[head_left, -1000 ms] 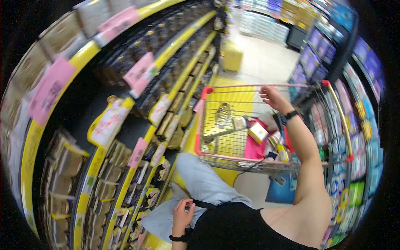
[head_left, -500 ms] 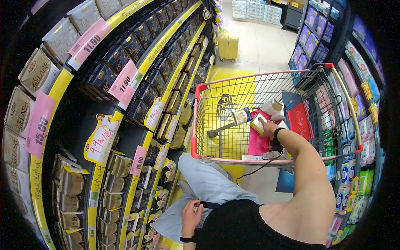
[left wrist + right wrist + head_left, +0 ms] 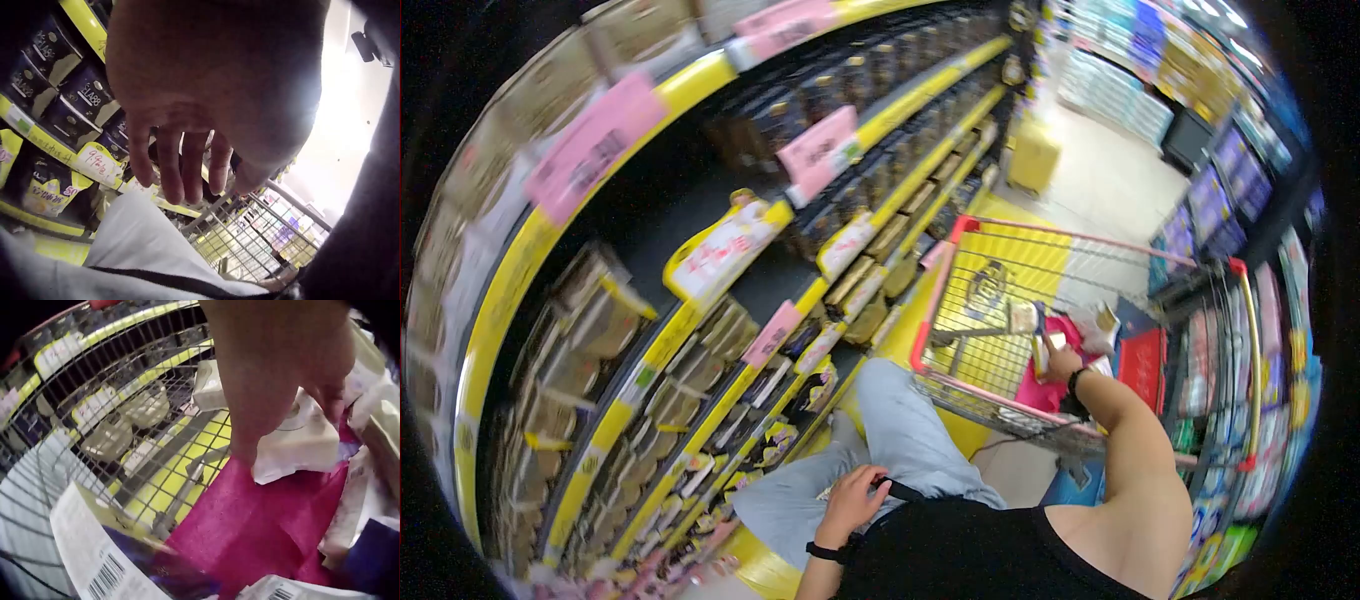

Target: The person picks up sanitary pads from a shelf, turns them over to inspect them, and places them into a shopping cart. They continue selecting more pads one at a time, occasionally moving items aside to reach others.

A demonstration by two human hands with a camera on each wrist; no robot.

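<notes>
My right hand (image 3: 1062, 362) reaches down into the wire shopping cart (image 3: 990, 385). In the right wrist view that hand (image 3: 281, 375) grips a white, soft-looking pack (image 3: 297, 450), thumb on one side and fingers on the other. Under the pack lies bright pink material (image 3: 250, 519), with more white packs (image 3: 353, 506) beside it. My left hand (image 3: 855, 502) is held low by the black strap at the waist, holding nothing visible. In the left wrist view its fingers hang loosely bent from the hand (image 3: 212, 87).
Shelves with yellow edge strips (image 3: 605, 430) and pink price tags (image 3: 595, 145) run along the left. A red item (image 3: 1143, 370) is in the cart's right part. Beyond the cart stands a yellow case (image 3: 1034, 155) on the pale floor; more stocked shelves (image 3: 1265, 370) line the right.
My right hand has come down from above the cart onto a white pack among the items. My left hand has stayed low by the waist. The head view has swung, shifting the cart rightward.
</notes>
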